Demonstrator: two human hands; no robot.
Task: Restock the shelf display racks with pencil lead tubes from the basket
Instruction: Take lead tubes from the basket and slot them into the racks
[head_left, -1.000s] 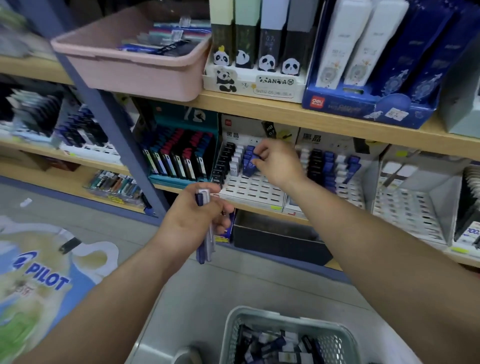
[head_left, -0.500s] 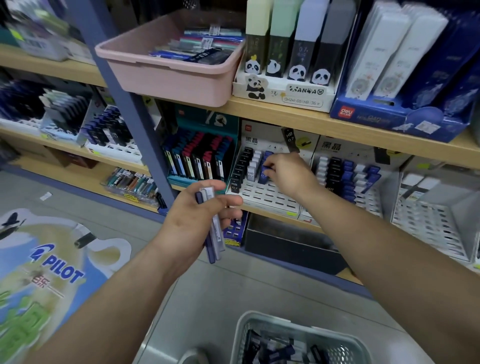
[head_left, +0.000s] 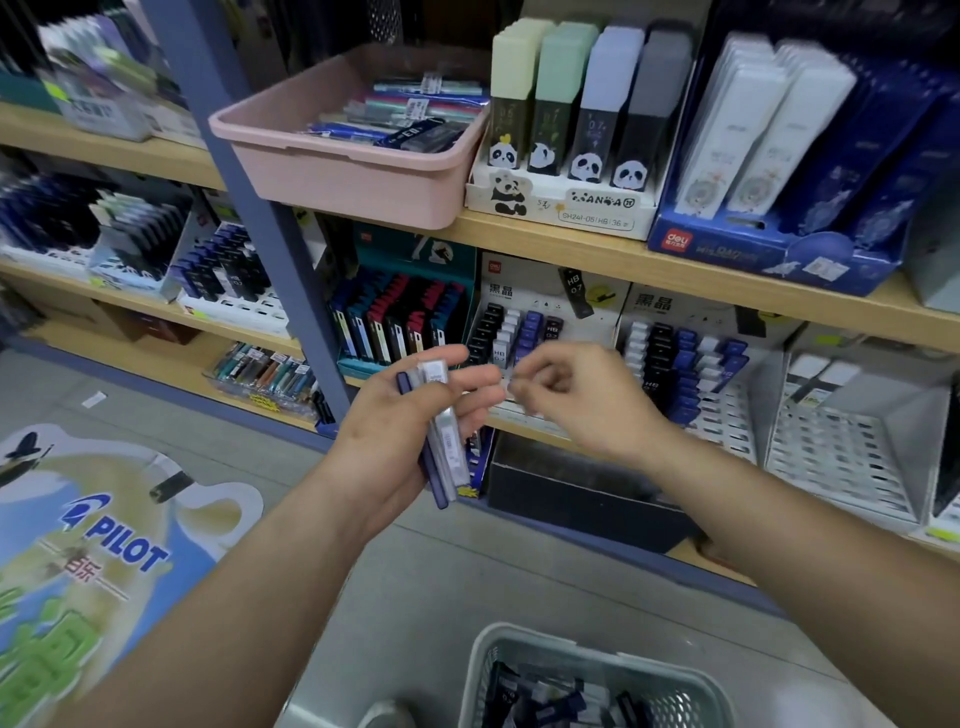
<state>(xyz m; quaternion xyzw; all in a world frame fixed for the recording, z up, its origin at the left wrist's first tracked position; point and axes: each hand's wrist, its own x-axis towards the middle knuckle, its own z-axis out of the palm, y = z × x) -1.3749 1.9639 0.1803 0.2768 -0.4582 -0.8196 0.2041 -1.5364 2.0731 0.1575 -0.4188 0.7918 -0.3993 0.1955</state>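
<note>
My left hand (head_left: 400, 426) holds a small bunch of pencil lead tubes (head_left: 440, 441), one dark blue and the others clear, in front of the middle shelf. My right hand (head_left: 576, 400) hovers just right of it, fingers loosely curled with nothing in them, close to the tubes' top ends. Behind the hands a white display rack (head_left: 519, 332) holds rows of black, white and blue tubes; a second rack (head_left: 691, 364) stands to its right. The grey basket (head_left: 597, 680) with several tubes sits at the bottom edge.
A pink tub (head_left: 343, 156) of pens, panda-print boxes (head_left: 566, 130) and a blue display box (head_left: 779, 171) fill the upper shelf. A blue-grey upright post (head_left: 249, 197) splits the shelving. White grid racks (head_left: 841, 441) stand at right. A Pilot floor sticker (head_left: 93, 545) lies at left.
My right hand has pulled back from the white rack, where it left a blue tube, and now sits beside my left hand. The view has tilted slightly down and left.
</note>
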